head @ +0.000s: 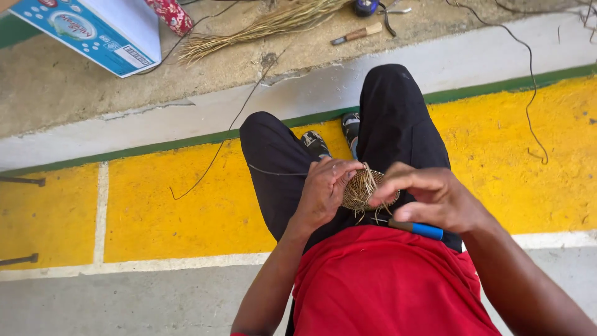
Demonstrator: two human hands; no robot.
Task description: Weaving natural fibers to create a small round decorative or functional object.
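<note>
Head view: two hands work one small woven disc over the lap.

Left hand is closed on the rim of the round woven disc, fingers curled over its near edge; right hand pinches loose straw strands at the disc's other side. One tool with a blue handle lies on the lap just beneath that hand. One dark strand runs off leftward across the thigh. On the floor beyond: one blue-and-white cardboard box, contents not visible, one bundle of dry straw, one wooden-handled knife.
</note>
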